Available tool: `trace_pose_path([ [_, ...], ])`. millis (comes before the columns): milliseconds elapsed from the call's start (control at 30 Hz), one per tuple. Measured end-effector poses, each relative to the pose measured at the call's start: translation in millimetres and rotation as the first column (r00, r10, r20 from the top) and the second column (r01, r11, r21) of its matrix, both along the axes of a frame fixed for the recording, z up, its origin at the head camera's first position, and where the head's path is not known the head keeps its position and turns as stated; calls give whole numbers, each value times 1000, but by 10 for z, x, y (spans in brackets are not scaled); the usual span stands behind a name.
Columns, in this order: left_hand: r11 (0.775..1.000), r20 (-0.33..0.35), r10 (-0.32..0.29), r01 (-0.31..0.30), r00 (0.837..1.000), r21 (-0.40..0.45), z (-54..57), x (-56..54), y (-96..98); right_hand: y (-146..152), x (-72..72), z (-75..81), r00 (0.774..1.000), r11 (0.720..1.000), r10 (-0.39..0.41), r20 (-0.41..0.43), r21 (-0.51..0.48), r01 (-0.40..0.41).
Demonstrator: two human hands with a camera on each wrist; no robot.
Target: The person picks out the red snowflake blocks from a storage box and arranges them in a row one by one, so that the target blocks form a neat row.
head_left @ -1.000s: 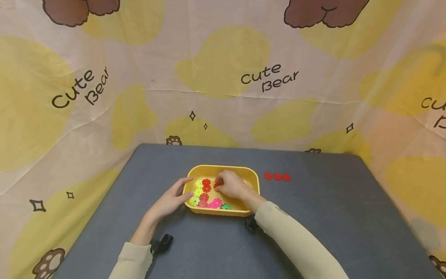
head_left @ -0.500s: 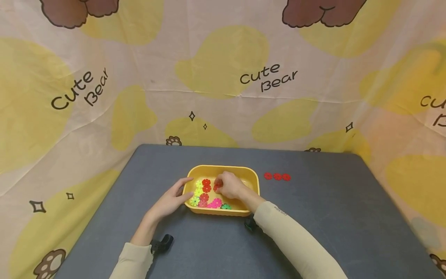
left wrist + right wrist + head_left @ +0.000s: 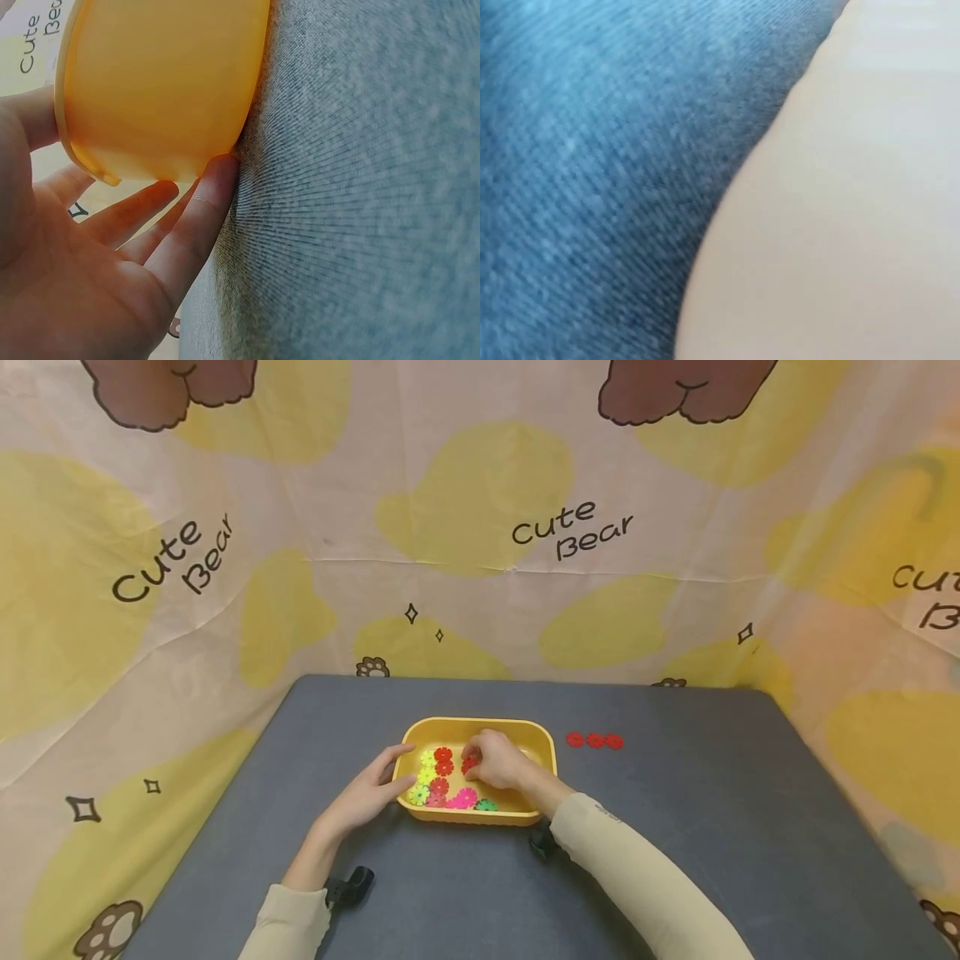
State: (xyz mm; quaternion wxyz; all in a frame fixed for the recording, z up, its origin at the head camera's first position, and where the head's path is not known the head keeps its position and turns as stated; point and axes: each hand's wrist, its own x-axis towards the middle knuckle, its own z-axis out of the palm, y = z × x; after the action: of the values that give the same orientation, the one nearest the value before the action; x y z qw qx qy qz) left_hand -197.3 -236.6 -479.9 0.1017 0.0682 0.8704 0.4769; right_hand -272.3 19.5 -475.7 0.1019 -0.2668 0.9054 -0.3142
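Note:
A yellow plastic basin [image 3: 480,817] stands on the table. My left hand [image 3: 365,793] grips its left end, thumb at the rim; in the left wrist view, the fingers [image 3: 196,225] lie against the outer wall. Inside, my right hand [image 3: 498,760] pinches a red flower-shaped disc [image 3: 470,763], partly covered by the fingertips. Left of that hand lie yellow discs [image 3: 427,773] and red discs [image 3: 443,767]. Pink discs [image 3: 465,797] and a green disc [image 3: 486,805] are at the near side. The right wrist view shows only blurred table cloth and a pale surface.
Three red discs [image 3: 595,740] lie in a row on the table right of the basin. The dark blue table [image 3: 450,893] is bounded behind and at the sides by a printed cloth [image 3: 480,510]. Black wrist cameras [image 3: 349,887] sit at both wrists.
My right fingers have shifted slightly with the red disc at the same spot in the basin, and more of it shows now. The left hand stays at the basin's end.

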Motion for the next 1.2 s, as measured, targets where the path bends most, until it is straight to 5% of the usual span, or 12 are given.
trace_pose_path([
  [433, 1000, 3, -6, 6, 1000, 3, -4, -15, -18, 221, 149, 324, 998, 995, 20, -55, -94, -25],
  [800, 1000, 2, -2, 2, 1000, -3, -5, -3, 3, 638, 201, 561, 999, 986, -39, -31, -163, 34],
  [1200, 1000, 13, 12, -12, 1000, -2, 3, -14, 3, 1121, 225, 581, 995, 965, -93, -34, -248, 81],
])
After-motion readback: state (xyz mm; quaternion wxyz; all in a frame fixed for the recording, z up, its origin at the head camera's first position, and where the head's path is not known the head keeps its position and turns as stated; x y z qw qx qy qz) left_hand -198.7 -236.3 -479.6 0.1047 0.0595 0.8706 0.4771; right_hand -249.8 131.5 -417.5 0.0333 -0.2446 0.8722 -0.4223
